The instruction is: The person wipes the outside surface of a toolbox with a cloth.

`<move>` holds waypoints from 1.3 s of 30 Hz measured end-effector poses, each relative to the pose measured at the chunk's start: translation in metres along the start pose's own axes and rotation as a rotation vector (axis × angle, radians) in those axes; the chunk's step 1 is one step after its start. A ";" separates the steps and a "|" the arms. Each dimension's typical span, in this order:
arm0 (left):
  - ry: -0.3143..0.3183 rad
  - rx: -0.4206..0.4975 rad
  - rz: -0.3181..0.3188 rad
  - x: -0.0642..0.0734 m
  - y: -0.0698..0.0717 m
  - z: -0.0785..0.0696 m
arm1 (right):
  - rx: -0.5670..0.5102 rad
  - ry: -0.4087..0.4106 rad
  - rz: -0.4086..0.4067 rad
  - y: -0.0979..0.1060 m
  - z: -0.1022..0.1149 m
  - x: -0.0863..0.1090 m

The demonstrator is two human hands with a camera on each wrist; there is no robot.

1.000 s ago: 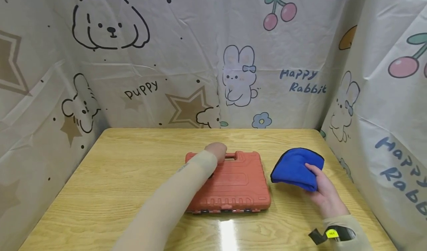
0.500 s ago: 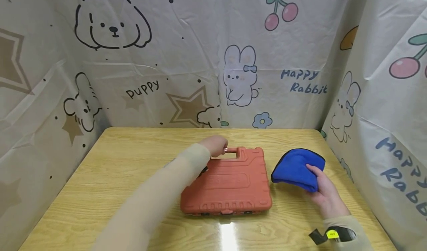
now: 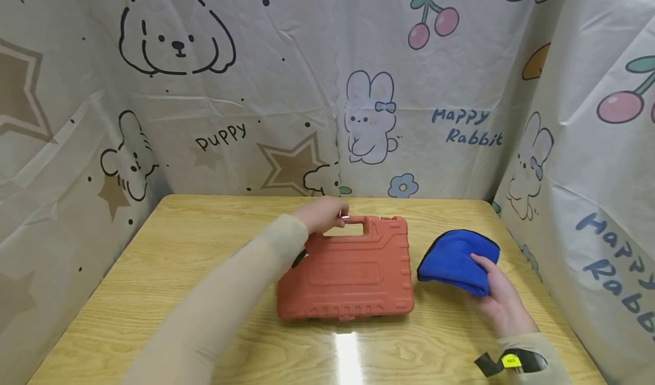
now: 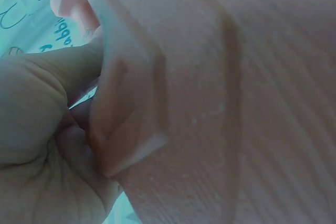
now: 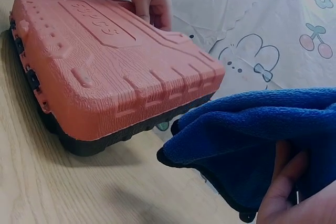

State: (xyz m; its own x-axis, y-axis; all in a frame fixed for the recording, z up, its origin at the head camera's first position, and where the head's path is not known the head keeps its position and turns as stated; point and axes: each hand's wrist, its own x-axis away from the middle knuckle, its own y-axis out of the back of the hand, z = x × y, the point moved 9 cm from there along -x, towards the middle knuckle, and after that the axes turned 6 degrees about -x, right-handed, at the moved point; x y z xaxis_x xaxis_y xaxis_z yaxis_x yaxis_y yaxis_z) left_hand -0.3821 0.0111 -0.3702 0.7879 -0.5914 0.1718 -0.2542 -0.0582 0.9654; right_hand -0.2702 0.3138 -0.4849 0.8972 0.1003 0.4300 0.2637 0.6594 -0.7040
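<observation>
An orange-red plastic tool case (image 3: 353, 274) with a black lower half (image 5: 86, 146) is at the middle of the table. My left hand (image 3: 322, 214) grips its carrying handle at the far side, the fingers curled round it. That side of the case is raised, so its lid tilts toward me. Close up in the left wrist view, my thumb (image 4: 79, 66) lies against the handle area. To the right of the case, my right hand (image 3: 504, 308) holds a folded blue cloth (image 3: 455, 260) with black edging, thumb on top. In the right wrist view other fingers (image 5: 286, 177) show under the cloth's folds.
The wood-grain table (image 3: 199, 243) carries the case. Behind it and along both sides hangs a pale printed curtain (image 3: 286, 78) with cartoon animals, stars and cherries. Black latches (image 5: 32, 78) line the case's near edge. A black strap (image 3: 527, 358) is round my right wrist.
My left hand has moved up and slightly left, raising the handle side of the case from near flat to tilted. My right hand and the blue cloth have stayed nearly still.
</observation>
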 end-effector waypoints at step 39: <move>0.033 0.065 -0.323 0.034 0.037 -0.003 | -0.027 -0.017 0.003 -0.002 0.000 -0.001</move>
State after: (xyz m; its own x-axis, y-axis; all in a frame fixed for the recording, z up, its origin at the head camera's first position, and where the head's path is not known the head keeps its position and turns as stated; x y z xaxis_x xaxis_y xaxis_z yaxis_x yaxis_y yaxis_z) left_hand -0.3628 -0.0083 -0.3279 0.8510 -0.5079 -0.1337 -0.0228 -0.2900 0.9568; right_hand -0.2718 0.3125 -0.4837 0.8919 0.1153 0.4374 0.2706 0.6387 -0.7203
